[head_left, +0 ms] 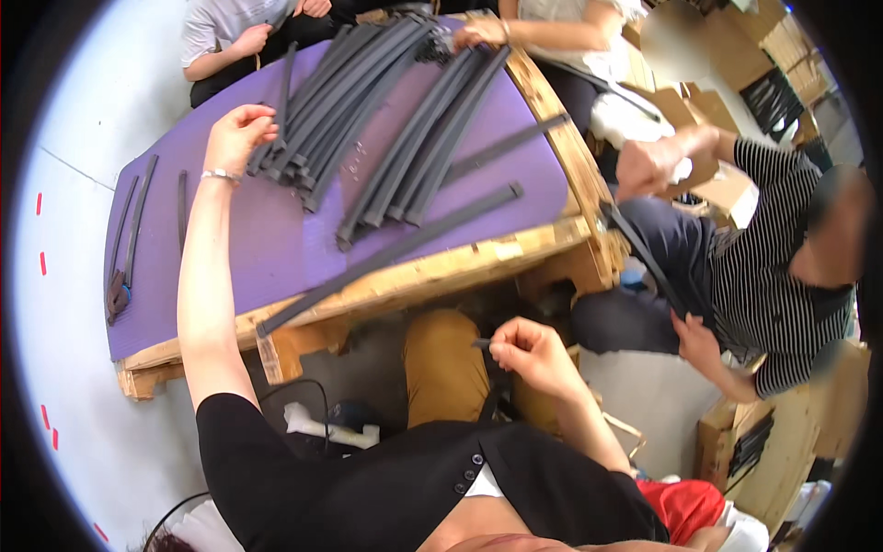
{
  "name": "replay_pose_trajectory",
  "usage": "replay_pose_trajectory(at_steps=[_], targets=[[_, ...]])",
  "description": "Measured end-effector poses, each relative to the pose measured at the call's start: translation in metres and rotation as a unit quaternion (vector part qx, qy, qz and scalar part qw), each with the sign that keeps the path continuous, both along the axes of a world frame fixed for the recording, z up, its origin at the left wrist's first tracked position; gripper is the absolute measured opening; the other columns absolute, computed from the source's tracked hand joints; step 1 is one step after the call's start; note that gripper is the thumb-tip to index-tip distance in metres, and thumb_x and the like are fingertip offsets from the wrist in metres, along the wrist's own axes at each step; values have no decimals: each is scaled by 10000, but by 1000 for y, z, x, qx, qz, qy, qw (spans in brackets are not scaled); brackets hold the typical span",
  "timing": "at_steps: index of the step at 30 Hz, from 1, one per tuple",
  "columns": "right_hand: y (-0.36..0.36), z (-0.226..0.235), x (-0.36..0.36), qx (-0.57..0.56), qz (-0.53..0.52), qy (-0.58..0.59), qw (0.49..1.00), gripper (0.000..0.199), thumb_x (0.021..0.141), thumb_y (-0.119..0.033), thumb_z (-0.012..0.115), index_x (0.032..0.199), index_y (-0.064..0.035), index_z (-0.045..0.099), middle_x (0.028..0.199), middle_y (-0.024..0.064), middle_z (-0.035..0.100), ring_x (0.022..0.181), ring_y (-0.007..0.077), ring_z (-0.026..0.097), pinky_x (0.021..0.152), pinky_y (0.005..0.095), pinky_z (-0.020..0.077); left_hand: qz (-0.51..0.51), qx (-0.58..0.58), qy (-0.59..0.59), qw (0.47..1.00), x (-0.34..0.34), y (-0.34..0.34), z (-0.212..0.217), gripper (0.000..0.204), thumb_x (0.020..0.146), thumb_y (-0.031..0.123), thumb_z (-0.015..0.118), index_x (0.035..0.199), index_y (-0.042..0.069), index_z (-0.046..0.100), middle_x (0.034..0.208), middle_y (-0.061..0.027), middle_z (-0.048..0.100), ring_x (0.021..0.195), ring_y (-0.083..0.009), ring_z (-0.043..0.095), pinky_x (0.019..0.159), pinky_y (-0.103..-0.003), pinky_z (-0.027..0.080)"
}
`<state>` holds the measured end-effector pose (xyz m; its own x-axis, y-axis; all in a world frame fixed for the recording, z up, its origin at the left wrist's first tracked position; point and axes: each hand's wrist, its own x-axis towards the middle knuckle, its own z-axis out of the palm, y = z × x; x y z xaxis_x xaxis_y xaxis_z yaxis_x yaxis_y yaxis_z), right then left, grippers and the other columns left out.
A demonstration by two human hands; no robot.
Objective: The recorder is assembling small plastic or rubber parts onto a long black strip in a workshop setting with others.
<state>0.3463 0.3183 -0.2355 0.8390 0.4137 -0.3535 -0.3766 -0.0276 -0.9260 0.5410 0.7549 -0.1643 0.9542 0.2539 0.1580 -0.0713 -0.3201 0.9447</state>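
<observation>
On the purple-covered table (244, 235) lies a pile of long dark grey flat strips (354, 83). My left hand (244, 133) reaches to the pile's left edge, fingertips pinched beside a single dark strip (287, 87); whether they grip it is unclear. Low in front of me, near my knee, my right hand (532, 357) pinches a small black piece (481, 343) between thumb and fingers. One long strip (395, 256) lies slantwise along the near edge, its left end jutting past the wood. A second group of strips (428, 138) lies right of the pile.
Wooden pallet boards (414, 271) frame the table. At right a seated person (773, 248) in a striped shirt holds a dark strip (648, 258). Two people work at the far side, one hand (480, 34) by the strips. Thin strips (136, 221) lie left; cardboard boxes (708, 110) stand behind.
</observation>
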Motion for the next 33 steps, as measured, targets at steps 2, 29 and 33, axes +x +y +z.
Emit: replay_pose_trajectory(at_steps=[2,29,33], targets=[[-9,6,-4,0,-8,-7,1000,71,815,-79,608,807,-24,563,668,-58,508,600,7,434,539,167,367,-129,1,75,989,-29,-84,16,114,806,78,582,899,14,590,817,-55,604,699,-120,596,658,-235,495],[-90,-11,-15,106,-39,8,994,77,814,-86,621,825,-34,566,695,-22,550,611,39,488,559,171,396,-210,177,197,941,31,-311,-92,104,686,142,683,756,70,655,736,-55,643,689,-149,585,671,-290,465],[-84,-11,-12,83,-21,4,996,69,816,-85,613,824,-35,566,694,-22,550,606,37,484,559,174,398,-188,143,194,952,29,-311,-102,109,668,148,693,736,79,642,727,-50,637,684,-152,580,664,-294,466]])
